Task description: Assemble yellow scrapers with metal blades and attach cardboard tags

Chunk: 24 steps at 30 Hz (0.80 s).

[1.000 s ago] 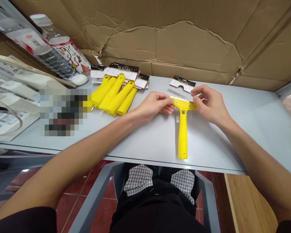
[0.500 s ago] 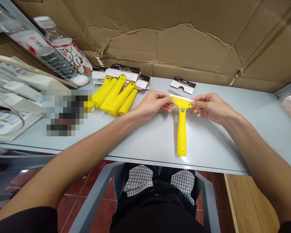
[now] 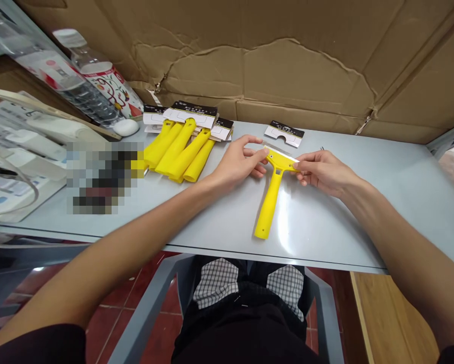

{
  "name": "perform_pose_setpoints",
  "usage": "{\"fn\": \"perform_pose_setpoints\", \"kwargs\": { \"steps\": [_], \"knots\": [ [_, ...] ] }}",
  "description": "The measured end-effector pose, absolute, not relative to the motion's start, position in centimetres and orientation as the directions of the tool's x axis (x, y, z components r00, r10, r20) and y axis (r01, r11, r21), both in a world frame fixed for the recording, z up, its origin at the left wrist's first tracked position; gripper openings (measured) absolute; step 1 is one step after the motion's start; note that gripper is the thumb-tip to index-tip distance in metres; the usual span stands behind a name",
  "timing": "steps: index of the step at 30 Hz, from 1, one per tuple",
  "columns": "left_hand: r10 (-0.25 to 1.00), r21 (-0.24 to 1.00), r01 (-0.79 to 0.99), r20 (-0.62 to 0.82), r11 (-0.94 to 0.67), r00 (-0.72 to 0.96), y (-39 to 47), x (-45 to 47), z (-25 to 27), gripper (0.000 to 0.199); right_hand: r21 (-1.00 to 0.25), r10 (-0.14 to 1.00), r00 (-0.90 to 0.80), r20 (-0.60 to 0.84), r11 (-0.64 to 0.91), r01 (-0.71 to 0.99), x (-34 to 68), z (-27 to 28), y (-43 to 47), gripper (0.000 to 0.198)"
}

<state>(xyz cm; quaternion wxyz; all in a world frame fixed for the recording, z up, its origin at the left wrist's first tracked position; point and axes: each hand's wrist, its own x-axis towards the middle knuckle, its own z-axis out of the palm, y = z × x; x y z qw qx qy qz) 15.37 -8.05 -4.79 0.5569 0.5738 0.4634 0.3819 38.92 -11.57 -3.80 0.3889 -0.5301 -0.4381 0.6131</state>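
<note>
Yellow plastic forms the T-shaped scraper (image 3: pixel 269 202), located above or on the pale table (image 3: pixel 215 217) in front of you, its handle slanting toward your body and slightly left; whether the handle touches the surface cannot be told. Your right hand (image 3: pixel 325 171) is clamped on the right end of its head, thumb uppermost. Your left hand (image 3: pixel 240 161) sets its thumb at the opposite end, with the index finger raised apart; whether the lower fingers grip from beneath cannot be told. Just behind the head shows a thin grey strip (image 3: pixel 282 148), and beyond it lies a notched black-and-white card (image 3: pixel 284 134). To your left, a group of yellow handles (image 3: pixel 177 151) lies below similar cards (image 3: pixel 191 115), near a red-and-white labelled bottle (image 3: pixel 111 86).
</note>
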Motion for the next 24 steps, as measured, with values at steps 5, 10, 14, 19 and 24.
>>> {"fn": "perform_pose_setpoints", "kwargs": {
  "steps": [5,10,14,19,24],
  "knots": [
    [0.903,0.867,0.407,0.105,-0.288,0.416,-10.3,15.2,-4.5,0.082,-0.939,0.943,-0.021,-0.332,-0.333,-0.082,37.6,-3.7,-12.0,0.02],
    [0.818,0.538,0.64,0.188,-0.549,0.543,-11.0,14.9,-4.7,0.078,-0.935,0.942,-0.032,-0.335,-0.336,-0.116,36.8,-3.5,-12.5,0.021],
    [0.793,0.368,0.707,0.193,-0.604,0.578,-10.9,14.8,-4.9,0.073,-0.935,0.943,-0.062,-0.326,-0.331,-0.129,36.6,-3.6,-12.8,0.019],
    [0.782,0.318,0.717,0.176,-0.62,0.598,-10.9,14.9,-5.0,0.069,-0.942,0.949,-0.07,-0.307,-0.313,-0.118,36.6,-3.7,-13.0,0.016],
    [0.803,0.449,0.674,0.21,-0.586,0.558,-10.2,14.8,-4.8,0.062,-0.95,0.955,-0.121,-0.269,-0.284,-0.131,36.7,-3.4,-13.2,0.018]
  ]
}}
